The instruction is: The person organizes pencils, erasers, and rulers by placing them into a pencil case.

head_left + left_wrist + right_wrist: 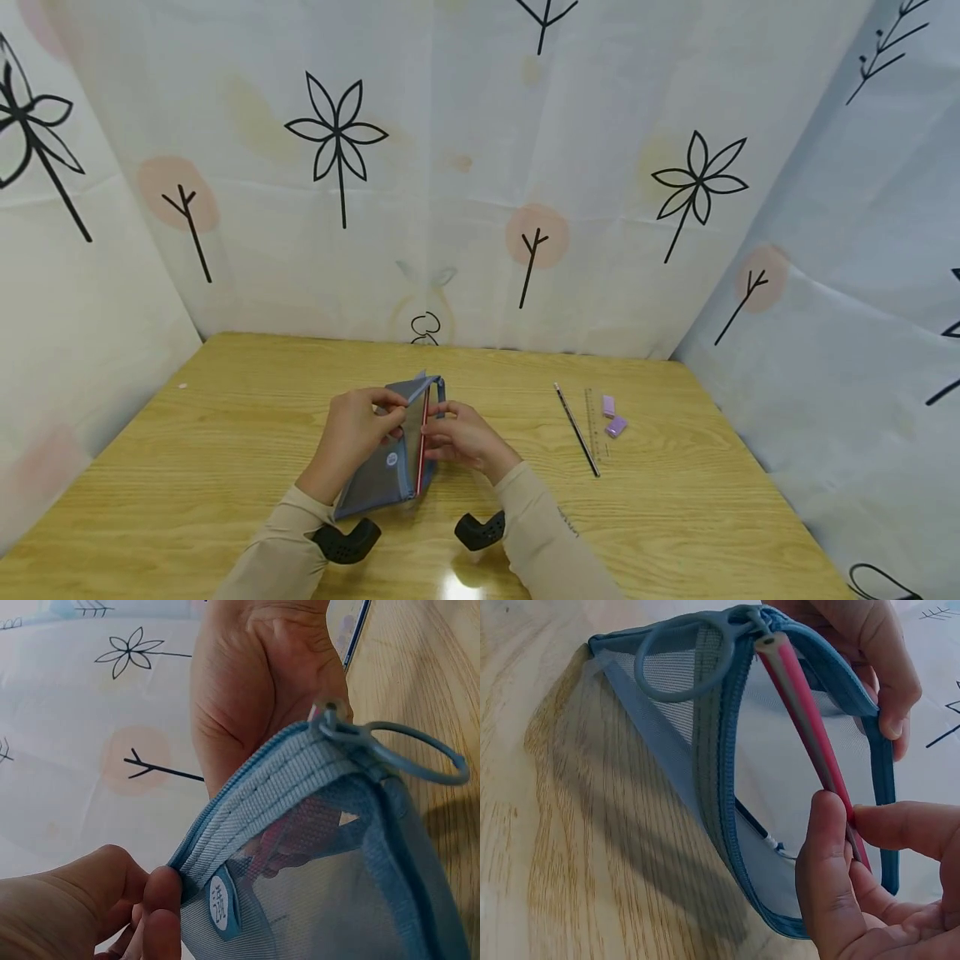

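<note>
A blue mesh zip pencil case [375,479] stands tilted above the table, its zipped mouth spread wide. My left hand [358,429] pinches the rim of that mouth between thumb and fingers. With thumb and fingertips, my right hand [468,437] holds a red pencil with a grey stripe [802,712] at the opening. The pencil's upper end lies near the zipper pull ring [682,698] in the right wrist view. Through the mouth, a thin dark stick with a pale tip [754,821] shows; its kind is unclear.
On the wooden table [675,517], to the right, lie a dark pencil [577,431], a clear ruler [590,417] and two purple erasers [608,406]. Patterned white cloth [450,192] hangs behind and at both sides. Black wrist devices [348,542] sit under the sleeves.
</note>
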The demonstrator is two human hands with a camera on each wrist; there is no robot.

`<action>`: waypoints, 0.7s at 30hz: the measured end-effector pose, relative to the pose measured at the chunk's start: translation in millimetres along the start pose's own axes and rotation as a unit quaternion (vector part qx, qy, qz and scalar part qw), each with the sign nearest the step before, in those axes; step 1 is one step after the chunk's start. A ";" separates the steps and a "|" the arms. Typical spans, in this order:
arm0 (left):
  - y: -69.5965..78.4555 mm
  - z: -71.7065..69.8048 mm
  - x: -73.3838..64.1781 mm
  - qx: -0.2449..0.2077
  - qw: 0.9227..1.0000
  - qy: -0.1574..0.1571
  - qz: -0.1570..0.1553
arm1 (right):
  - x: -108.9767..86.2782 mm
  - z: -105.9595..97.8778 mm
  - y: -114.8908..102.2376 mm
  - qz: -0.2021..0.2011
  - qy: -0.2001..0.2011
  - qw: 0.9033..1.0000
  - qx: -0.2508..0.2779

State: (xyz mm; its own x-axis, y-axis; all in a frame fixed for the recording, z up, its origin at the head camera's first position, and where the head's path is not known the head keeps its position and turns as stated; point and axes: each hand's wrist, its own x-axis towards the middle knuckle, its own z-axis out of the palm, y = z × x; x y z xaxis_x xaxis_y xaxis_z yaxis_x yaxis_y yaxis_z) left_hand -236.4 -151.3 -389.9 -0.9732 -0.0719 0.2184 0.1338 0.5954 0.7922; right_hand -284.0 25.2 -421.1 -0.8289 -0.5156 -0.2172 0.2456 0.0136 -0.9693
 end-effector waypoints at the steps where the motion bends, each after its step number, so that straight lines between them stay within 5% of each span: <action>1: -0.2 0.2 0.1 0.001 1.000 0.000 0.001 | 0.2 0.6 -0.2 0.001 0.005 1.000 0.001; 21: -3.0 2.6 1.4 -0.009 1.000 -0.003 0.010 | 2.3 16.6 8.0 -0.032 0.038 0.999 -0.018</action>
State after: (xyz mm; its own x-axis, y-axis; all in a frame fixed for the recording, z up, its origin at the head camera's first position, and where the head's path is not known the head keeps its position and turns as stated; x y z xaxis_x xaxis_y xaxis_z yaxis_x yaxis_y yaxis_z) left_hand -238.7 -151.0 -393.5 -0.9712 -0.0561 0.2315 0.1567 0.5815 0.7983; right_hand -275.5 9.9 -427.4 -0.8784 -0.4494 -0.1623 0.1748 0.0138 -0.9845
